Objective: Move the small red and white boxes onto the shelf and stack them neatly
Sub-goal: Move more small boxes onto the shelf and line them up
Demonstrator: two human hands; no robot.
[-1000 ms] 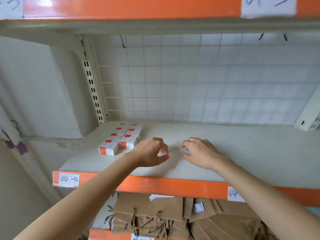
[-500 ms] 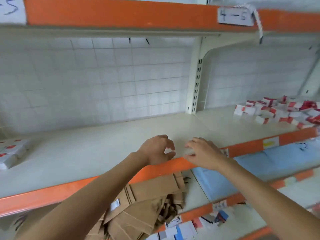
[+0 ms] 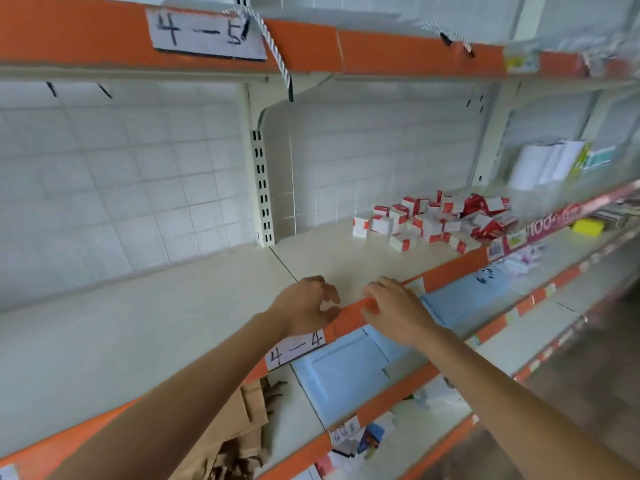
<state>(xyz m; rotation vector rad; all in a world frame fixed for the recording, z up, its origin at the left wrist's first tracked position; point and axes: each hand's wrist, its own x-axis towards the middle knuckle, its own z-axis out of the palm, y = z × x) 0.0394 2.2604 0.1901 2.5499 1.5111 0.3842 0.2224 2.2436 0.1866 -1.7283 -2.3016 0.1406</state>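
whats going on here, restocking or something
A person is sorting small red and white boxes on a shelf. Both the left hand and the right hand are empty, fingers loosely curled, above the shelf's orange front edge. A jumbled pile of boxes lies further right, untouched.

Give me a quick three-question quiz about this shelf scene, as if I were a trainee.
1. True or false: the left hand holds a box.
2. Where does the box pile lie? A) shelf bay right of the post B) on the floor C) on the blue tray
3. Fill in: the label beneath the left hand reads ____.

Key
1. False; both it and the right hand hold nothing, fingers loosely curled.
2. A
3. 4-4
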